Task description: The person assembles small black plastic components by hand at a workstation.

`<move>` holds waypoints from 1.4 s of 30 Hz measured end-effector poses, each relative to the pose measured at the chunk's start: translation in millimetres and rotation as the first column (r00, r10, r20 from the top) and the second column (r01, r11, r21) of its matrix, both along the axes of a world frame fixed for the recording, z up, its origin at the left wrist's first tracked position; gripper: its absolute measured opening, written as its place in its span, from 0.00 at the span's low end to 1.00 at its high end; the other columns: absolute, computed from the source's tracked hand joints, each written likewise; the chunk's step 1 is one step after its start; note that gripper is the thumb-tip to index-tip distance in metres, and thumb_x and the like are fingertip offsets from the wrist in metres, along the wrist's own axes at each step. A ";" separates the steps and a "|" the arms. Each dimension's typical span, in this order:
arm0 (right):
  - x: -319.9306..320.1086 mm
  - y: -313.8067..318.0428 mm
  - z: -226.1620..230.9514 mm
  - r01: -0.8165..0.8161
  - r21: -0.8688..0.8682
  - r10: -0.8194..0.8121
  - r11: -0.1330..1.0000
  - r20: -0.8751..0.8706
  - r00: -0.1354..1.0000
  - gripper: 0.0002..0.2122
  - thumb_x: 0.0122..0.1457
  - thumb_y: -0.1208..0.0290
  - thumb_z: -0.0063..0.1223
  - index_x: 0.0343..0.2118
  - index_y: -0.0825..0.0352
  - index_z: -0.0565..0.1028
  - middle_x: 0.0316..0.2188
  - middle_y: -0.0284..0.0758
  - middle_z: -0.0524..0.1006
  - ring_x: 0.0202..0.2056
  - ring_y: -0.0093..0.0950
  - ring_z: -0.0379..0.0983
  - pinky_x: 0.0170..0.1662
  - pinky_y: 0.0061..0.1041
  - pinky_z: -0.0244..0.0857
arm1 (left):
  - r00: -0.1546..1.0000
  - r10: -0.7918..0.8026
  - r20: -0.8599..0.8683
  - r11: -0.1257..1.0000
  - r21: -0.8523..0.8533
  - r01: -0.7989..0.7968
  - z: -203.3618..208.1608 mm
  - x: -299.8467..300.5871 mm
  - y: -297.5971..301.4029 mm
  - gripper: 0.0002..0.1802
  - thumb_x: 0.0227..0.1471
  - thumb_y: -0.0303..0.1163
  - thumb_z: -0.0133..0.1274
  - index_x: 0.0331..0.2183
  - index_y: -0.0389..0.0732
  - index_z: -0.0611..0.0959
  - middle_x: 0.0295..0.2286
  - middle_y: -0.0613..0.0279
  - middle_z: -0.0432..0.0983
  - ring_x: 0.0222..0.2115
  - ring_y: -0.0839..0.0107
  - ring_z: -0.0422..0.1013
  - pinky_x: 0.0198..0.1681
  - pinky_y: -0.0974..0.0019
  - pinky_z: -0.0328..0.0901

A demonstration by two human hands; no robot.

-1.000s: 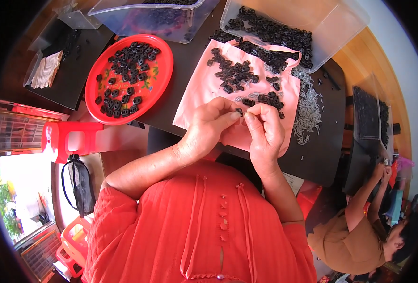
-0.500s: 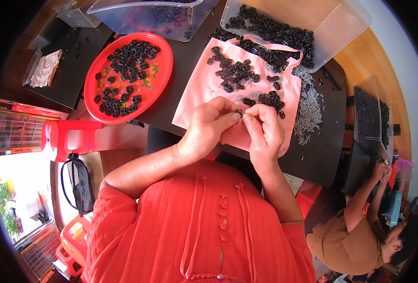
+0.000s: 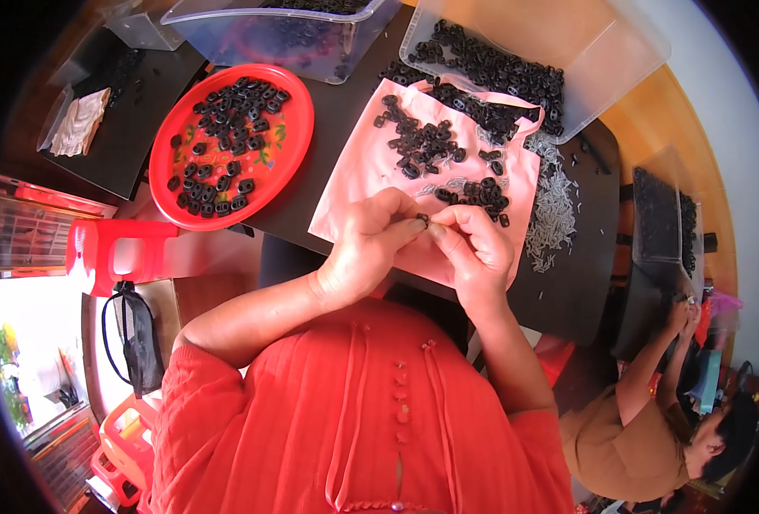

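View slightly shifted since earlier, left hand [image 3: 366,248] still pinching one small black part [image 3: 422,218] over one pink cloth [image 3: 366,167], right hand [image 3: 482,253] pinched narrow beside it, its hold unclear, one red tray [image 3: 300,128], two clear bins [image 3: 615,60] behind

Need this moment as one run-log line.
left hand: pinching small black part; right hand: at same part, grip unclear; beneath: pink cloth, loose black pieces; left: red tray; right: grey pins

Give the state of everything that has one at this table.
Left hand, pinching the black piece
Black piece, held, partly hidden
Right hand, fingertips at the piece, grip unclear
Red tray, partly filled
Pink bag, lying flat, partly covered
Grey pins, loose, heaped
Bin by tray, open, partly filled
Bin by bag, open, partly filled
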State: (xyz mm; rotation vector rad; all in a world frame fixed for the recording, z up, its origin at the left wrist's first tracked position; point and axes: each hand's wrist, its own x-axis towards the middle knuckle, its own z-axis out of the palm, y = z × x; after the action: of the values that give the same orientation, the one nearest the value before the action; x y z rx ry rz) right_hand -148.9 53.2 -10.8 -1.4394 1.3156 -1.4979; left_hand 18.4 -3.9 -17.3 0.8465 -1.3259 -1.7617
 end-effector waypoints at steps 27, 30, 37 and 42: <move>-42.4 -32.7 32.2 -0.076 -0.187 -0.147 0.979 -0.919 0.366 0.08 0.48 0.73 0.66 0.31 0.65 0.78 0.32 0.33 0.74 0.40 0.35 0.72 0.45 0.36 0.64 | 0.993 0.088 -0.078 0.995 0.050 -0.084 -4.6 17.4 -10.8 0.02 0.64 0.24 0.53 0.37 0.36 0.79 0.28 0.70 0.74 0.28 0.83 0.68 0.33 0.78 0.62; -34.8 -23.8 34.7 -0.082 -0.090 -0.025 0.993 -0.811 0.584 0.08 0.50 0.76 0.66 0.31 0.68 0.76 0.30 0.33 0.73 0.35 0.31 0.72 0.41 0.31 0.66 | 0.973 0.146 -0.178 0.983 0.136 -0.123 -4.0 13.3 -15.0 0.02 0.63 0.25 0.54 0.36 0.36 0.79 0.28 0.68 0.76 0.28 0.81 0.70 0.33 0.76 0.64; 18.3 -19.3 40.4 -0.226 0.045 0.223 0.973 -0.439 0.870 0.06 0.56 0.81 0.63 0.33 0.71 0.75 0.28 0.31 0.75 0.29 0.19 0.72 0.34 0.21 0.67 | 0.747 0.069 -0.662 0.870 0.406 0.279 1.7 -6.9 -31.5 0.06 0.64 0.28 0.51 0.37 0.35 0.79 0.37 0.50 0.80 0.39 0.60 0.79 0.47 0.60 0.73; 37.5 -11.4 22.1 0.048 0.017 -0.034 0.999 -0.495 0.868 0.06 0.57 0.81 0.64 0.34 0.71 0.76 0.28 0.34 0.78 0.29 0.21 0.74 0.34 0.22 0.68 | 0.717 0.097 -0.691 0.809 0.475 0.348 2.2 -6.8 -30.3 0.07 0.64 0.32 0.52 0.35 0.39 0.79 0.38 0.52 0.79 0.42 0.56 0.78 0.52 0.55 0.72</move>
State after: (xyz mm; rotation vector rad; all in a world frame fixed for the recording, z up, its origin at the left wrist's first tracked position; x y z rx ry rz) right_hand -111.4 41.9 11.3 -1.8671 1.6655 -1.1622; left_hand 11.5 -34.2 -15.1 0.2886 -0.3342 -2.3297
